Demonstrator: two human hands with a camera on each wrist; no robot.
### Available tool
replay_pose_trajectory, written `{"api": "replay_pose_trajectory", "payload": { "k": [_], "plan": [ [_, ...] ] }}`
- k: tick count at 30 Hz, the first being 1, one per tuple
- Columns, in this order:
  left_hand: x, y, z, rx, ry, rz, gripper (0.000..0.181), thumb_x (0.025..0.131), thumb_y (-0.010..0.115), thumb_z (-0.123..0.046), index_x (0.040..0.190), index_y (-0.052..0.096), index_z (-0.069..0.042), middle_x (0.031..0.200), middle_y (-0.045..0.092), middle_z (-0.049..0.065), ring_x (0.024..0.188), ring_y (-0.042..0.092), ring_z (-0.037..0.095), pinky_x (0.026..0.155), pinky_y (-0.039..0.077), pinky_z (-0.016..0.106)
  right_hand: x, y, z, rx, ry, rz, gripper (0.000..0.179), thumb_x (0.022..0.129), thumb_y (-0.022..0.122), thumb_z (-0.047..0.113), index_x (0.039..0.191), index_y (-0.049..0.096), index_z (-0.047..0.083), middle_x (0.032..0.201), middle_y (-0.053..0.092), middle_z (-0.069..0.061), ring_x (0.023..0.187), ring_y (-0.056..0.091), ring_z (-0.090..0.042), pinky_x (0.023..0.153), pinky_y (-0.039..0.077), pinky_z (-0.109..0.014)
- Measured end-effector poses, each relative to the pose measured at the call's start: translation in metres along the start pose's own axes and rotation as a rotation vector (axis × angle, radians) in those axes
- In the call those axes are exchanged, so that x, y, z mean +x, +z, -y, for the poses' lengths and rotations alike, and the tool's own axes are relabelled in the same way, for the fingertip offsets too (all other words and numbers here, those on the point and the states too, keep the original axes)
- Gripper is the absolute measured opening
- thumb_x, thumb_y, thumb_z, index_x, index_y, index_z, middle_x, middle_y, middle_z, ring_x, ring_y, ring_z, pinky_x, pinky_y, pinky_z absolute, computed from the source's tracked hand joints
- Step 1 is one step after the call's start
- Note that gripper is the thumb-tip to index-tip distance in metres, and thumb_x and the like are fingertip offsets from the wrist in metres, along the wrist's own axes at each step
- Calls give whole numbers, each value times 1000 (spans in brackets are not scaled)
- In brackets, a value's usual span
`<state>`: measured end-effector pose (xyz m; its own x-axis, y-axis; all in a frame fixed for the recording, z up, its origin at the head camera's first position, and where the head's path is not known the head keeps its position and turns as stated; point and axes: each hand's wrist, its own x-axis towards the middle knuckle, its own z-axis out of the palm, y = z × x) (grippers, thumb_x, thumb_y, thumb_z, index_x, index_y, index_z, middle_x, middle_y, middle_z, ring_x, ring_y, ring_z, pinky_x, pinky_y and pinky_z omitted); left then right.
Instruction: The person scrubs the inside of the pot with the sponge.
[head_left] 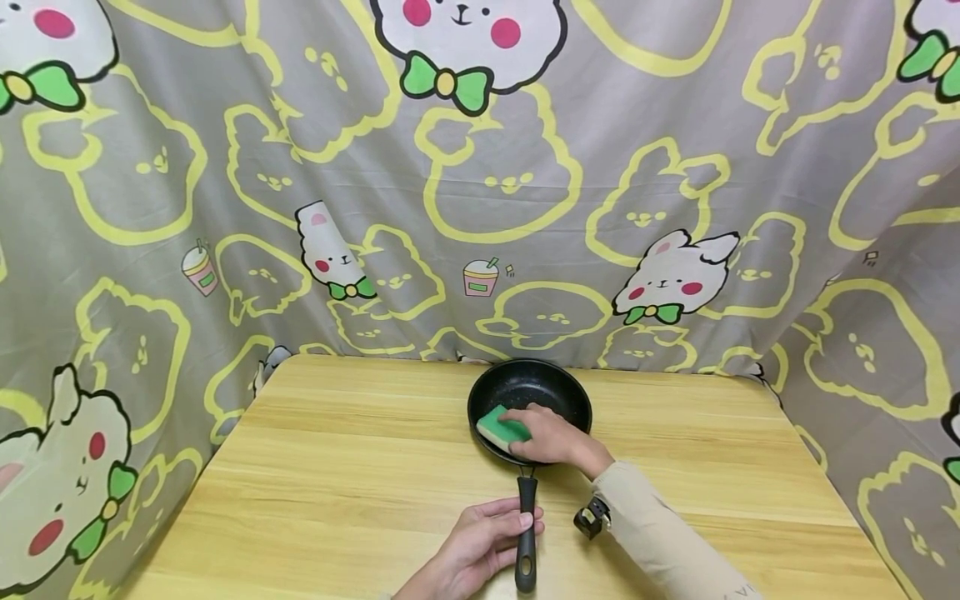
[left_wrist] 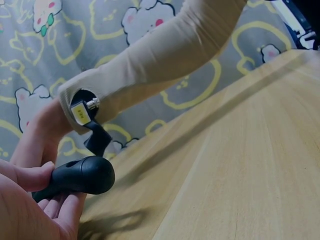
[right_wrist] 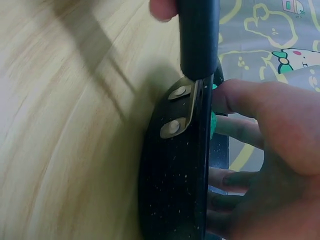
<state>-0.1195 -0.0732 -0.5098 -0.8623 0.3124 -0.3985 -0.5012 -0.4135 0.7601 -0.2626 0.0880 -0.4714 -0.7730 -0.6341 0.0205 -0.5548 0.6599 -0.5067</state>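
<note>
A black frying pan (head_left: 536,385) with a dark handle (head_left: 527,537) is near the table's far side, handle toward me. My left hand (head_left: 480,537) grips that handle, thumb on top and fingers beneath; the left wrist view shows the handle's rounded end (left_wrist: 95,175) sticking out past the hand. Inside the pan, my right hand (head_left: 553,437) holds a green-and-pale scouring sponge (head_left: 501,427) between thumb and fingers, toward the left of the pan's inside. From the right wrist, the pan's side (right_wrist: 172,185) hides most of the sponge, with only a green edge (right_wrist: 214,125) showing.
A light wooden table (head_left: 337,467) carries the pan. Behind it and along both sides hangs a grey curtain (head_left: 375,167) with cartoon animals. A small black device (head_left: 592,518) hangs from the right sleeve's cuff, over the table.
</note>
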Motion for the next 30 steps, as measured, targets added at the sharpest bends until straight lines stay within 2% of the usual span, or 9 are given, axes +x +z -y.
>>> {"api": "replay_pose_trajectory", "payload": {
  "k": [14,17,23,30],
  "plan": [
    [-1,-1,0,3,13,8,44,94,72,-3,133,58,12,116,73,17,101,72,22,87,59,37,6,5,7,35,56,0,47,94,74,21,138,63,9,121,64,-16,108,58,-32,90,51,-52],
    [-1,-1,-1,3,6,2,44,94,72,-3,133,59,12,116,73,17,101,73,22,88,59,37,7,7,8,34,69,-25,47,94,74,22,138,63,9,119,65,-16,105,59,-31,88,51,-50],
    [-1,0,0,0,6,3,44,94,72,-3,133,58,12,118,73,18,101,72,23,88,59,38,12,14,14,36,144,-100,50,94,75,29,139,62,11,116,66,-15,102,60,-27,82,50,-46],
    [-1,1,-1,0,7,8,44,94,72,-3,133,58,12,118,73,17,101,72,22,89,59,39,16,15,16,35,175,-111,52,95,74,31,142,59,14,121,65,-17,104,60,-29,83,50,-49]
  ]
}}
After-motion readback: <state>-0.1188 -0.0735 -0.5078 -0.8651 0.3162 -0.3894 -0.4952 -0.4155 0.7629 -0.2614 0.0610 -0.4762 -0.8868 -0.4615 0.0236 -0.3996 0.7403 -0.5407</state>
